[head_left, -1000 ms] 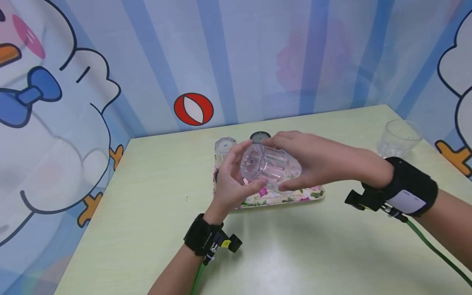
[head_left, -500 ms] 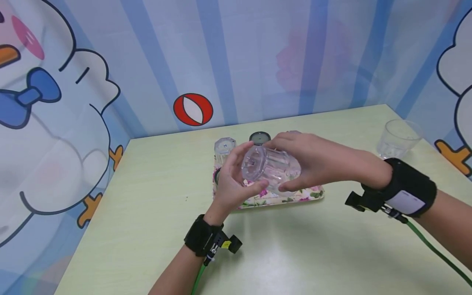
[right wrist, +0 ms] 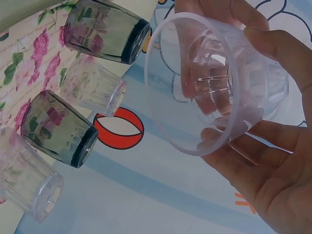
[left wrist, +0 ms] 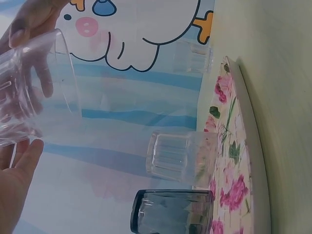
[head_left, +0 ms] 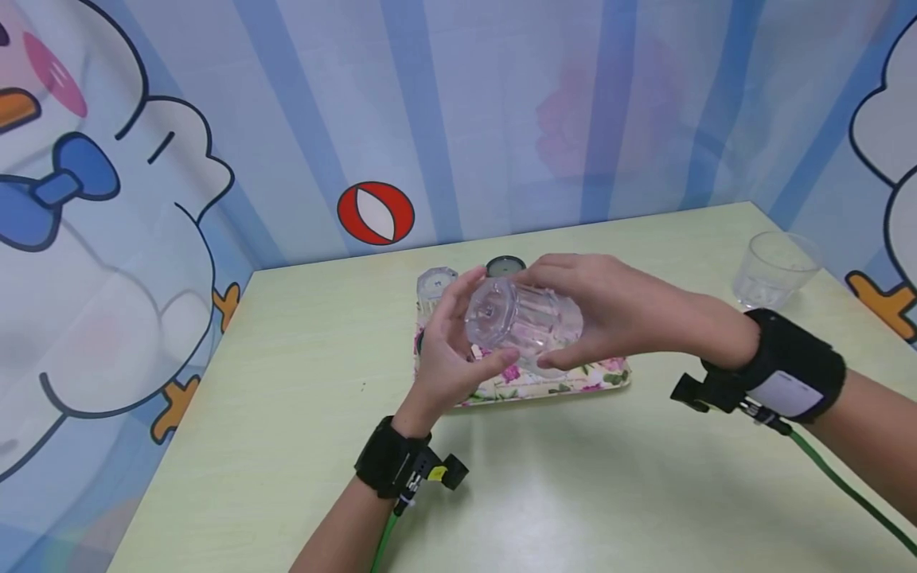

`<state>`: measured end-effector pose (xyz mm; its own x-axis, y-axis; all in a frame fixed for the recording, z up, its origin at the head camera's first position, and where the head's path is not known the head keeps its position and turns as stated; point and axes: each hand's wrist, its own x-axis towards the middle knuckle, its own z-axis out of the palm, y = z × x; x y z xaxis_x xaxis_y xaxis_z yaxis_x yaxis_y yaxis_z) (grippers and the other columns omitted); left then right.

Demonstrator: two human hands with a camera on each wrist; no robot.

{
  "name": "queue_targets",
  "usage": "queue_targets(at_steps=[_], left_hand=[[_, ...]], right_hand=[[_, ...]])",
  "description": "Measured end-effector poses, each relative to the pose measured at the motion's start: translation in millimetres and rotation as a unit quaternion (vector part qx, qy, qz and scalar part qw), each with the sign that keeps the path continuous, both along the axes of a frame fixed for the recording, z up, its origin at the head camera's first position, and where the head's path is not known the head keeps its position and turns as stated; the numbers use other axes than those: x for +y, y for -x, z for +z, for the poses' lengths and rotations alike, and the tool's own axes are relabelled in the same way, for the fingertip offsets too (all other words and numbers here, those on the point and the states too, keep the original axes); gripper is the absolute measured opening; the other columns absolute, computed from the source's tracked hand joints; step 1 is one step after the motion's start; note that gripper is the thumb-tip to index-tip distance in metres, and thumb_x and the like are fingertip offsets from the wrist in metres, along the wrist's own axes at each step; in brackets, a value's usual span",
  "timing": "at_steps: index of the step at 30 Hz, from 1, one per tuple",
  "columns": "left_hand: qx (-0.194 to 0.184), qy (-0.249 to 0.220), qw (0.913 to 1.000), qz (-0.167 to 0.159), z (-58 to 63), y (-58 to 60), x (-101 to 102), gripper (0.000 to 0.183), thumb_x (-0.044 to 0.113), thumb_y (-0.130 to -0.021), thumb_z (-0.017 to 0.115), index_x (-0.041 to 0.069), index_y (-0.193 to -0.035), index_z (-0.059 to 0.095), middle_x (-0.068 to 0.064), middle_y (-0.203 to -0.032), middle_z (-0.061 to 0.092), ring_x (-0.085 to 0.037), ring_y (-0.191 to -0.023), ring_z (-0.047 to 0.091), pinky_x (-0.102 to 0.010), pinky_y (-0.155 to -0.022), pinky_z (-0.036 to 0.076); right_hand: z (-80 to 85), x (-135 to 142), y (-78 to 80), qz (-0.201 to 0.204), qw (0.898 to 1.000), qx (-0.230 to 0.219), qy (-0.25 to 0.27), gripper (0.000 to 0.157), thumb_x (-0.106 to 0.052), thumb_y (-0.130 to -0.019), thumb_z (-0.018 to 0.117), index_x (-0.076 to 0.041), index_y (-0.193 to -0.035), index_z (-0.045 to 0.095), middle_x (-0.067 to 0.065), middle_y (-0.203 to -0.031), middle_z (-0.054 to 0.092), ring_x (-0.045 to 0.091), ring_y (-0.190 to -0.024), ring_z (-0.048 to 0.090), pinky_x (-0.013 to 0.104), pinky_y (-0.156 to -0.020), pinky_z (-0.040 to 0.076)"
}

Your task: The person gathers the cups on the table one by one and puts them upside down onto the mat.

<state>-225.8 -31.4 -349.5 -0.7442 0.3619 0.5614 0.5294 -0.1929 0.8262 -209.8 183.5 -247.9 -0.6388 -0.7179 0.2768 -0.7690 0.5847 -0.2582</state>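
Observation:
My left hand (head_left: 451, 350) and right hand (head_left: 595, 310) together hold a clear faceted cup (head_left: 526, 318) on its side, raised over a floral tray (head_left: 595, 380). In the head view its octagonal base faces left and its mouth lies toward my right palm. My left fingers and thumb curl about the base end, while the right thumb and fingers span the other end. The wide rim shows in the right wrist view on the clear cup (right wrist: 234, 83). Upside-down on the tray stand a clear cup (head_left: 435, 288) and a dark grey cup (head_left: 505, 266), partly hidden by my hands.
Seen from the right wrist, dark cups (right wrist: 58, 129) and clear cups (right wrist: 92, 85) alternate in a row on the tray. An upright clear glass (head_left: 777, 270) stands at the table's far right corner. A printed cloth backdrop (head_left: 501, 119) rises behind the pale table (head_left: 322, 382).
Both hands and the cup have shifted very slightly up and left since half a second ago. Their hold looks the same, and the other cups have stayed in place.

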Motion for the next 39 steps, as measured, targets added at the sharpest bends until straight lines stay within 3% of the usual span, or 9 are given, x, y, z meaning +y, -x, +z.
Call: queue_targets(at_steps=[9, 17, 20, 27, 35, 39], left_hand=[[0.014, -0.010, 0.9997, 0.019, 3.9, 0.6, -3, 0.106, 0.053, -0.073, 0.076, -0.005, -0.145, 0.025, -0.027, -0.145, 0.037, -0.009, -0.132, 0.045, -0.025, -0.107, 0.047], [0.016, -0.019, 0.9990, 0.036, 5.7, 0.9, -5, 0.103, 0.054, -0.074, 0.075, -0.004, -0.144, 0.028, -0.025, -0.144, 0.040, -0.011, -0.131, 0.048, -0.034, -0.105, 0.049], [0.021, -0.022, 0.9989, 0.037, 6.5, 1.6, -6, 0.100, 0.053, -0.074, 0.076, -0.004, -0.142, 0.031, -0.021, -0.142, 0.044, -0.013, -0.131, 0.049, -0.035, -0.105, 0.049], [0.034, -0.026, 0.9984, 0.036, 8.3, 2.2, -6, 0.095, 0.050, -0.076, 0.076, -0.006, -0.139, 0.034, 0.005, -0.137, 0.052, -0.015, -0.131, 0.050, -0.036, -0.106, 0.049], [0.044, -0.014, 0.9978, 0.047, 8.3, 2.5, -7, 0.093, 0.053, -0.076, 0.074, -0.009, -0.135, 0.036, -0.026, -0.134, 0.049, -0.010, -0.126, 0.054, -0.035, -0.105, 0.050], [0.048, -0.012, 0.9977, 0.047, 8.3, 3.1, -7, 0.092, 0.053, -0.077, 0.073, -0.011, -0.134, 0.038, -0.006, -0.132, 0.056, -0.008, -0.124, 0.055, -0.034, -0.103, 0.051]], right_hand=[[-9.0, 0, 1.7, 0.010, 0.997, 0.026, 0.076, 0.072, -0.033, -0.066, 0.087, -0.006, -0.126, 0.057, 0.005, -0.116, 0.065, 0.014, -0.097, 0.063, 0.031, -0.077, 0.061], [-19.3, -1, 4.0, 0.039, 0.982, 0.054, 0.177, 0.077, -0.025, -0.062, 0.090, -0.003, -0.128, 0.055, 0.008, -0.117, 0.064, 0.016, -0.103, 0.062, 0.033, -0.083, 0.061], [-21.6, -2, 4.2, 0.039, 0.978, 0.057, 0.199, 0.077, -0.022, -0.061, 0.090, -0.003, -0.127, 0.055, 0.009, -0.116, 0.063, 0.016, -0.103, 0.062, 0.033, -0.083, 0.061], [-27.5, -3, 4.5, 0.035, 0.970, 0.052, 0.234, 0.076, -0.017, -0.059, 0.091, -0.002, -0.125, 0.056, 0.010, -0.117, 0.064, 0.017, -0.106, 0.062, 0.029, -0.084, 0.060], [-36.4, -5, 3.3, 0.029, 0.963, 0.051, 0.263, 0.077, -0.013, -0.058, 0.091, -0.002, -0.125, 0.056, 0.011, -0.118, 0.064, 0.014, -0.108, 0.062, 0.018, -0.085, 0.056], [-39.9, -6, 1.8, 0.024, 0.961, 0.053, 0.272, 0.080, -0.013, -0.057, 0.092, -0.002, -0.127, 0.055, 0.011, -0.119, 0.064, 0.015, -0.109, 0.062, 0.016, -0.085, 0.056]])
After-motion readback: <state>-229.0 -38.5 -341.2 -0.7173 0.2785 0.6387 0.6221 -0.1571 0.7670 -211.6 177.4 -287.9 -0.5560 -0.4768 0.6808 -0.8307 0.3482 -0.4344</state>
